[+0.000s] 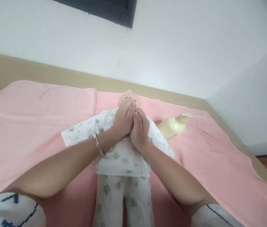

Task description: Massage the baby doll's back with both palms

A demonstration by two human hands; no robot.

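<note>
My left hand and my right hand are clasped together, palms facing each other with the fingers folded closed. Whatever may lie between the palms is hidden. The left wrist wears a silver bangle. Beneath my hands a small white pajama top with green animal prints lies with its sleeves spread. Matching pajama pants extend toward me below it. A round, skin-coloured shape, like a doll's head, shows at the collar, mostly covered by my fingers.
A cream-coloured pump bottle lies on its side by the right sleeve. Everything rests on a pink cloth over a tan surface. White walls stand behind and to the right, with a dark recess at the top.
</note>
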